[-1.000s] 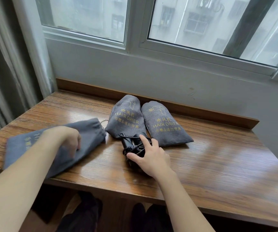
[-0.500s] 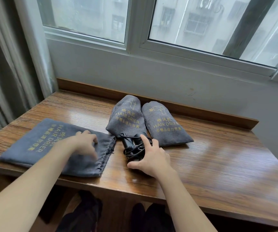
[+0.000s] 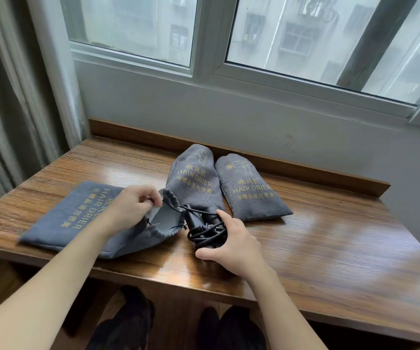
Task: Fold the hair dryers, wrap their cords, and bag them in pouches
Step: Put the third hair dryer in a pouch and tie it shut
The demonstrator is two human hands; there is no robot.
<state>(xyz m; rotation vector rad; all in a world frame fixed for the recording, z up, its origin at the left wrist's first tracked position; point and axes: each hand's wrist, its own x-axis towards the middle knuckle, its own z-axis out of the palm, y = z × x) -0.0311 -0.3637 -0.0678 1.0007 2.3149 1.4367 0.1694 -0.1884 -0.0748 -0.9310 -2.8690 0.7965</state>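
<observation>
Grey fabric pouch [image 3: 77,218] lies flat on the wooden table [image 3: 330,243], mouth facing 3 o'clock. Left hand [image 3: 130,210] pinches the upper rim of the mouth and lifts it open. Black hair dryer [image 3: 205,228], cord wrapped round it, sits just beside the mouth at 3 o'clock; right hand [image 3: 231,243] grips it. Two filled pouches [image 3: 249,190] lie touching side by side at 12 o'clock of the dryer.
</observation>
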